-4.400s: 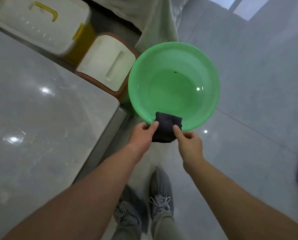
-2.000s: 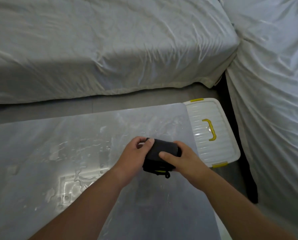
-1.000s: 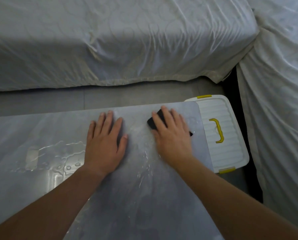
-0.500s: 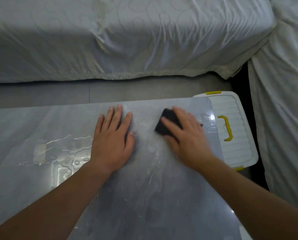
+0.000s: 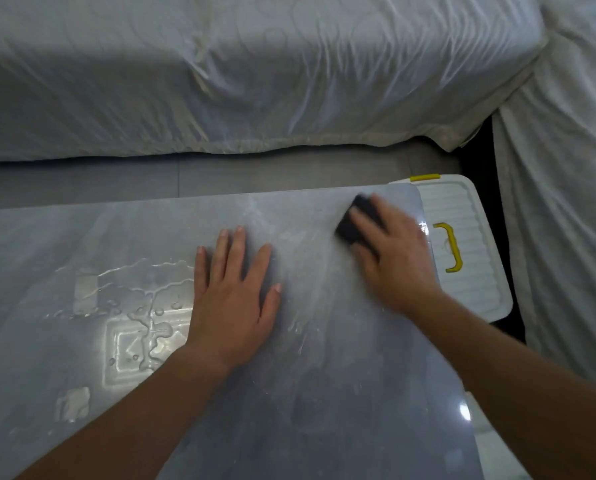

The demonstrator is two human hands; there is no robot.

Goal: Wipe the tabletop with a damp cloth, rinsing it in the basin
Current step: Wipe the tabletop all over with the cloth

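A folded dark cloth (image 5: 351, 223) lies on the grey glossy tabletop (image 5: 307, 393) near its far right corner. My right hand (image 5: 393, 258) presses flat on the cloth with straight fingers and is blurred by motion; most of the cloth is hidden under it. My left hand (image 5: 232, 299) rests flat on the tabletop, fingers spread, about a hand's width left of the cloth. Pools and streaks of water (image 5: 140, 327) shine on the tabletop left of my left hand. The basin is out of view.
A white storage box (image 5: 469, 282) with a yellow handle sits just past the table's right edge. Furniture under white sheets stands behind (image 5: 255, 71) and to the right (image 5: 566, 202). A strip of grey floor (image 5: 220, 171) runs beyond the far edge.
The cloth went from over the green basin to the tabletop. In the last second my right hand has slid it toward the far right corner; my left hand stays planted.
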